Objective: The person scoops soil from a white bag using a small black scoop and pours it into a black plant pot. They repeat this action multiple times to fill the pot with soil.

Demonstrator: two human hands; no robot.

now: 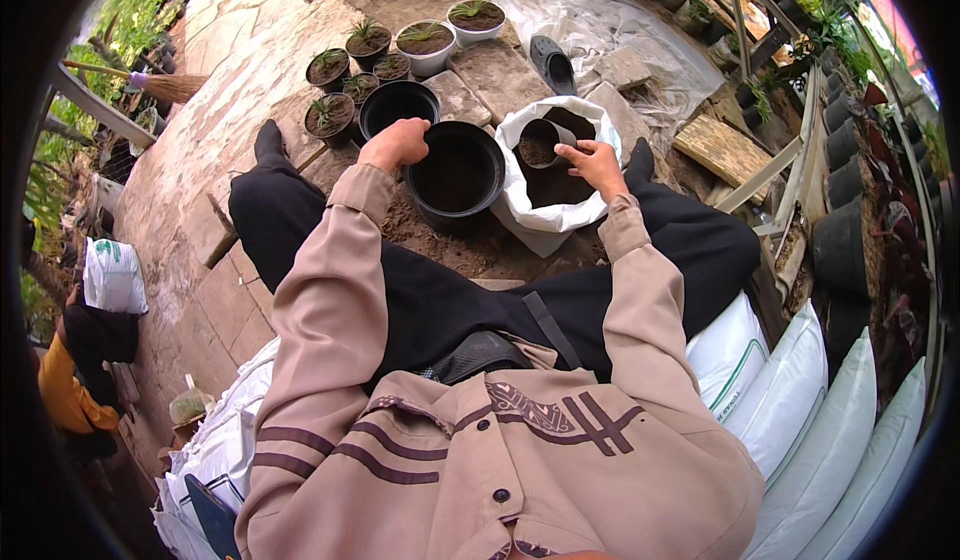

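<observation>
My left hand grips the rim of a large black plastic pot, which holds dark soil low inside. Another black pot stands just beyond it, partly behind my hand. My right hand holds a small dark plant pot, tilted and with soil in it, over the mouth of a white woven sack. Dark soil lies inside the sack, whose rim is rolled outward. Small black pots and two white pots with soil and spiky seedlings stand at the upper left of the black pots.
A clog lies beyond the sack near plastic sheeting. Filled white sacks flank me at the right, others at the left. Another person is at far left. A broom lies at the upper left.
</observation>
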